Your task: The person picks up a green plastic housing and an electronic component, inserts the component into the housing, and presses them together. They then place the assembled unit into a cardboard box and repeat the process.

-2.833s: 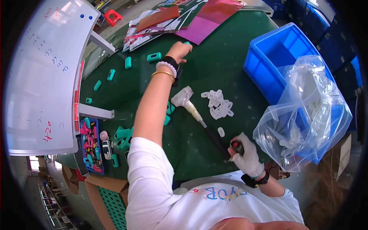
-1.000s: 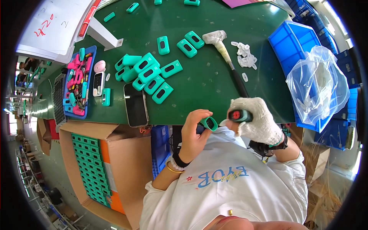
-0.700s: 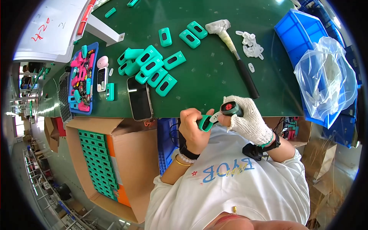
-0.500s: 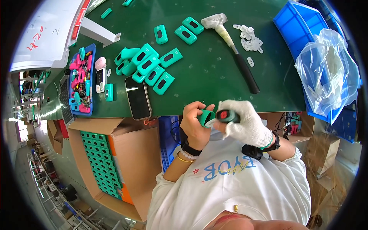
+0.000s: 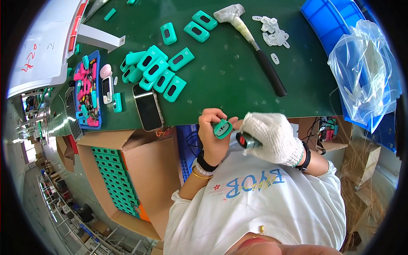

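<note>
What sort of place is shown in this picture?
Probably an assembly workshop: loose teal casings and a hammer lie on a green worktable, and a cardboard box beside it holds rows of similar pieces.

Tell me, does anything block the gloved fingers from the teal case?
Nothing loose is visible between them; the right fingers grip a dark, red-ended tool beside the teal case, which the left fingers hold.
</note>
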{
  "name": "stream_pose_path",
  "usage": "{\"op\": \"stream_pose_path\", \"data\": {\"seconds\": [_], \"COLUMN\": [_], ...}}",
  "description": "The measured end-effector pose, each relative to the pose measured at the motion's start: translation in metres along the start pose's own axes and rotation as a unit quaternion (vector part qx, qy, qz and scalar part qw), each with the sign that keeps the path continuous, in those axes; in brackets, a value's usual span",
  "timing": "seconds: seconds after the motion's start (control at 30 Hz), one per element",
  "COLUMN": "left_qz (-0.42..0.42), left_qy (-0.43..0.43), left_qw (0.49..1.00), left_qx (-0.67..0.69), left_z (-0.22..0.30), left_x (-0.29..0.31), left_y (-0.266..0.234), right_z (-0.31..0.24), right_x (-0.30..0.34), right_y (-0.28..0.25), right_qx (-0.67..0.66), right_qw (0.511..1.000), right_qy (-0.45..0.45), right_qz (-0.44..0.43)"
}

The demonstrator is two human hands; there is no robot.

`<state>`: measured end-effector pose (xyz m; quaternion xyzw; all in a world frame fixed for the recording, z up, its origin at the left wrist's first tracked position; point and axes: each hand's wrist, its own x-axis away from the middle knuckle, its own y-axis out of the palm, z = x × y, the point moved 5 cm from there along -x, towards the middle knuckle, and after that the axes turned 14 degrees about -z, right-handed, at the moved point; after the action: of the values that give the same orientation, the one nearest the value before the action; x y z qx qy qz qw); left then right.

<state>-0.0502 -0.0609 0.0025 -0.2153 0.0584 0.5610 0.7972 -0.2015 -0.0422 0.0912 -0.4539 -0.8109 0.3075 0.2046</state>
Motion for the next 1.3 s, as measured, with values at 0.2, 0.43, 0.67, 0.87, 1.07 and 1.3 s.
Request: {"op": "stream_pose_path", "data": {"seconds": [0.2,0.43,0.67,0.87,1.07,1.3], "left_qz": [-0.040,-0.132,-0.202,-0.255,-0.289,-0.328], "left_qy": [0.010,-0.021,-0.079,-0.034,-0.034,-0.009], "left_qw": [0.999,0.990,0.971,0.966,0.956,0.943], "left_qx": [-0.007,0.037,0.097,-0.030,-0.034,-0.045], "left_z": [0.004,0.006,0.001,0.017,0.031,0.032], "left_x": [-0.002,-0.006,-0.005,-0.009,0.000,0.011], "left_y": [0.003,0.011,0.002,-0.002,-0.006,0.004], "right_z": [-0.002,0.005,0.014,0.006,0.019,0.033], "right_x": [0.010,0.011,0.019,0.012,0.012,0.018], "right_y": [0.018,0.019,-0.010,-0.011,-0.012,0.016], "right_qx": [0.017,-0.070,-0.142,-0.013,-0.040,-0.234], "right_qw": [0.997,0.991,0.985,0.998,0.981,0.956], "right_qy": [-0.009,-0.052,0.085,0.007,0.053,0.056], "right_qz": [-0.076,-0.097,-0.041,-0.056,-0.180,-0.167]}}
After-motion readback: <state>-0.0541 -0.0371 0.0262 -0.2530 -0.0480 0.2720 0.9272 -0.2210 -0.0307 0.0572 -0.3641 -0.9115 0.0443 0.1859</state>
